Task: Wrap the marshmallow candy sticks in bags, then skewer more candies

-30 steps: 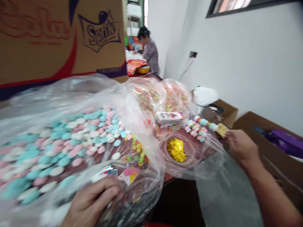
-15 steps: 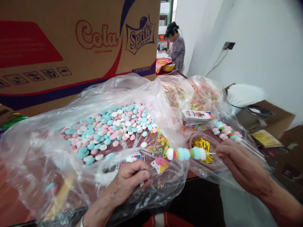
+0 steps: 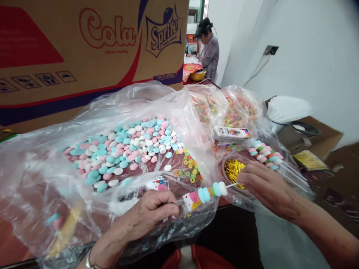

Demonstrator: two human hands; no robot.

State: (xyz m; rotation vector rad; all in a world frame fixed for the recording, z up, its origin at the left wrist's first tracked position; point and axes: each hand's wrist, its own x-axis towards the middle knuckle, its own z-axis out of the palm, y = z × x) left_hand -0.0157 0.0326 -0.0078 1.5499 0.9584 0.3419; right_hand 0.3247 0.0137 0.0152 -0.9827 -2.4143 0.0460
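Candy skewer [image 3: 212, 192] shifted to printed bag [image 3: 191, 200]; left hand [image 3: 154, 210] pinching bag, right hand [image 3: 265, 186] stick [image 3: 231, 185].

The skewer [image 3: 212, 192] is a thin white stick threaded with rounded candies: white nearest the bare end, then pale blue, a green-and-orange band, and more blue. It slants, bare end up and right in the right fingers [image 3: 242, 178]. Its lower end meets the clear bag [image 3: 191, 201], printed pink, white and yellow, pinched by the left fingers [image 3: 167, 209]; whether inside is unclear.
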